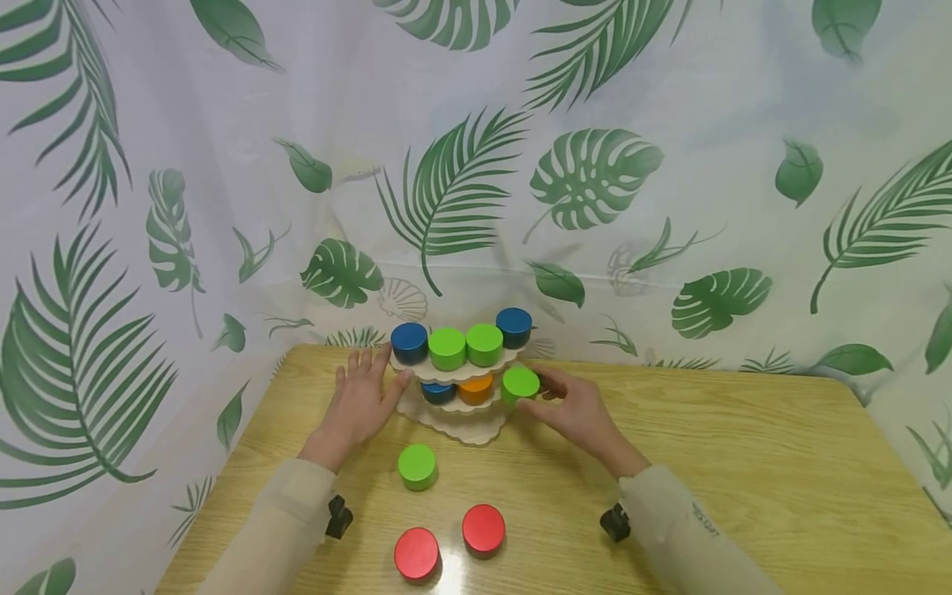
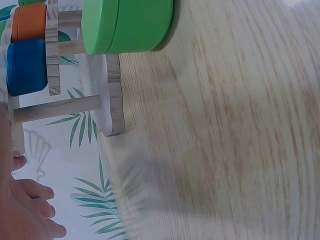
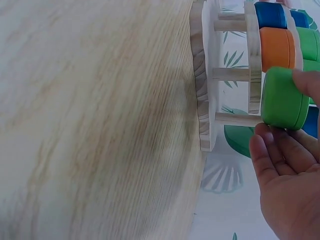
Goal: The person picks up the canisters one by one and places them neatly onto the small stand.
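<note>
A wooden tiered stand (image 1: 464,429) with scalloped shelves stands at the back of the table. Two blue and two green round tins, among them a green tin (image 1: 447,349), sit on its top shelf. A blue tin (image 1: 439,392) and an orange tin (image 1: 475,388) are on the shelf below. My right hand (image 1: 583,411) pinches another green tin (image 3: 284,98) between thumb and fingers at that shelf's right end; whether it rests on the wood I cannot tell. My left hand (image 1: 357,406), fingers extended, is against the top shelf's left end.
In front of the stand lies a loose green tin (image 1: 417,467). Nearer to me are a red tin (image 1: 416,554) and a second red tin (image 1: 483,530). A leaf-patterned curtain (image 1: 476,273) hangs right behind the table (image 1: 729,463).
</note>
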Demonstrator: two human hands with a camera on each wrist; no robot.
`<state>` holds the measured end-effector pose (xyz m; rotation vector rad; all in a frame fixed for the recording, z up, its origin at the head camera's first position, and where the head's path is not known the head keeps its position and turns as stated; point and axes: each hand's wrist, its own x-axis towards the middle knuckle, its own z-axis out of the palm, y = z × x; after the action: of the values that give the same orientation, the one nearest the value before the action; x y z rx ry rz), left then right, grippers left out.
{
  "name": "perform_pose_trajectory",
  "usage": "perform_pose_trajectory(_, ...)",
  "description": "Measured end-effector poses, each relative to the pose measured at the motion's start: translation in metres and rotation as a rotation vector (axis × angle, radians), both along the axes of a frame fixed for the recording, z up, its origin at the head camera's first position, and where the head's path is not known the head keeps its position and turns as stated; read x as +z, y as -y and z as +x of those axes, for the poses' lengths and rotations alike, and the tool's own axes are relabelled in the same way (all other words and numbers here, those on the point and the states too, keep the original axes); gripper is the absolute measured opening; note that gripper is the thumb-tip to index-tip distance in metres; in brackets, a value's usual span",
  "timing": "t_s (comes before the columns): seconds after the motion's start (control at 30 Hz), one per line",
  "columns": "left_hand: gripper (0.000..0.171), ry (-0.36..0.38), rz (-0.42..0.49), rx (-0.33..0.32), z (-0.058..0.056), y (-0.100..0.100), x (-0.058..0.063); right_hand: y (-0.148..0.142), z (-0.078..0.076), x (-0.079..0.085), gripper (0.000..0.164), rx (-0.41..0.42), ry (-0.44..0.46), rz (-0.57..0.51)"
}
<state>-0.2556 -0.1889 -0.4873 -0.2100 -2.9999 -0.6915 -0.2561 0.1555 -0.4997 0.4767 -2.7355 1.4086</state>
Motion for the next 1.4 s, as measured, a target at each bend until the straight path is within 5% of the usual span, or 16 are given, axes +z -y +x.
perform_pose_trajectory(1.4, 0.080, 0.009, 0.006, -0.003, 0.000, 0.001, 0.002, 0.025, 0.000, 0.011, 0.057, -0.068, -0.006, 0.053)
